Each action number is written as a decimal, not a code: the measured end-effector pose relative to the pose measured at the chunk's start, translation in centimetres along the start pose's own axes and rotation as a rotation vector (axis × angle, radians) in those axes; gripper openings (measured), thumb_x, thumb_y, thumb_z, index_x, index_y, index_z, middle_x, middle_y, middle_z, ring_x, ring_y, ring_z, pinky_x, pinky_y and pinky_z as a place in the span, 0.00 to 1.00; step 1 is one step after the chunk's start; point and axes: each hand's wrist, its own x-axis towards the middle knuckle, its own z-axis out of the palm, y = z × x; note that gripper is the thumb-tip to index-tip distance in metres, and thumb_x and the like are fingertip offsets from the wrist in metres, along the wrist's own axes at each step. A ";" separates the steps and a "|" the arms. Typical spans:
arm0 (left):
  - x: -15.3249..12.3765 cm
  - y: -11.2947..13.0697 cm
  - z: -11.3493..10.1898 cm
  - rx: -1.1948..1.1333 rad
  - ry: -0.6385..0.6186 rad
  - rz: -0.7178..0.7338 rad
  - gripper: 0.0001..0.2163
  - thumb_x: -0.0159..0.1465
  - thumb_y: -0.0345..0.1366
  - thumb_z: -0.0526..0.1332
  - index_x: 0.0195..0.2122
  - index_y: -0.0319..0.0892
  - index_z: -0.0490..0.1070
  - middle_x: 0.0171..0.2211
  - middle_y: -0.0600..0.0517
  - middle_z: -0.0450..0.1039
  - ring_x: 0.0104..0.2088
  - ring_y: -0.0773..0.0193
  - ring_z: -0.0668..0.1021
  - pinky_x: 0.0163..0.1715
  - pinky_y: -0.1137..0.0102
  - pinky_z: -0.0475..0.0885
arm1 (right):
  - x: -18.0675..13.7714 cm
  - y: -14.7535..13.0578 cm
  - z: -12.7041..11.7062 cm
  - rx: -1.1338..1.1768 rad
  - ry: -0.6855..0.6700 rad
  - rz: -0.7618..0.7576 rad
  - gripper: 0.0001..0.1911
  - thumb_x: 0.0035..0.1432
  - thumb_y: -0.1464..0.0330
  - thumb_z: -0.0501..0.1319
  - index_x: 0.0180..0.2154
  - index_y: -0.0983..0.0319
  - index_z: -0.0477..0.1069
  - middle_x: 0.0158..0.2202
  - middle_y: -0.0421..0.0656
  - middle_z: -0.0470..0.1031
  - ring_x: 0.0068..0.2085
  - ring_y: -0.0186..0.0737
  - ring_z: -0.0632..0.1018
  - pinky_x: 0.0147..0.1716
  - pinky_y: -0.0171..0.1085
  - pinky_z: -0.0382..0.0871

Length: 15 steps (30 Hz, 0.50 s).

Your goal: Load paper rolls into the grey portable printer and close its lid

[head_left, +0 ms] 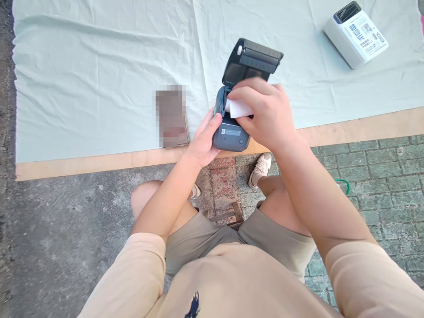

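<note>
A dark blue-grey label printer (231, 138) is held over the table's near edge, its black lid (253, 59) swung up. My left hand (208, 138) grips the printer's left side, with the thumb on the front corner. Inside the printer's bay is a white paper roll (240, 108). My right hand (265, 106) reaches into the bay, its fingers closed on the roll. Part of the roll is hidden behind those fingers. On the printer's front a small display and a round button show.
A white box (356, 37) with blue print lies at the back right of the cloth-covered table (99, 79). Left of the printer lies a flat rectangular thing (171, 117), blurred out. Below the table edge are my knees and part of a wooden stool (236, 212).
</note>
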 end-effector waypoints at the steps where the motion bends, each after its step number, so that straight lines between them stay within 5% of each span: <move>1: 0.0 0.0 0.0 -0.002 -0.002 0.001 0.08 0.73 0.43 0.62 0.47 0.48 0.76 0.38 0.57 0.81 0.36 0.68 0.84 0.39 0.73 0.82 | 0.1 0.1 0.1 0.009 0.003 0.008 0.16 0.62 0.73 0.59 0.46 0.47 0.76 0.54 0.42 0.80 0.50 0.54 0.80 0.45 0.54 0.71; 6: 0.1 0.0 -0.4 -0.015 0.022 -0.064 0.12 0.73 0.46 0.59 0.48 0.47 0.75 0.40 0.53 0.82 0.46 0.61 0.85 0.42 0.70 0.82 | -0.3 0.8 0.6 0.109 0.029 -0.100 0.07 0.67 0.65 0.60 0.37 0.49 0.77 0.36 0.42 0.82 0.43 0.53 0.82 0.52 0.57 0.66; 10: 0.1 0.2 -0.5 -0.018 -0.039 -0.048 0.16 0.71 0.49 0.59 0.50 0.45 0.75 0.46 0.50 0.83 0.51 0.57 0.84 0.44 0.69 0.82 | -1.2 0.7 0.5 0.192 0.069 -0.234 0.13 0.69 0.61 0.60 0.31 0.50 0.78 0.35 0.40 0.82 0.51 0.56 0.80 0.54 0.60 0.61; 15: -0.2 0.5 -0.4 -0.004 -0.065 -0.008 0.11 0.66 0.42 0.68 0.46 0.45 0.76 0.44 0.52 0.82 0.44 0.63 0.85 0.42 0.73 0.81 | -1.9 0.1 0.4 0.209 0.043 -0.256 0.13 0.67 0.56 0.61 0.30 0.49 0.79 0.34 0.41 0.81 0.49 0.55 0.78 0.54 0.61 0.60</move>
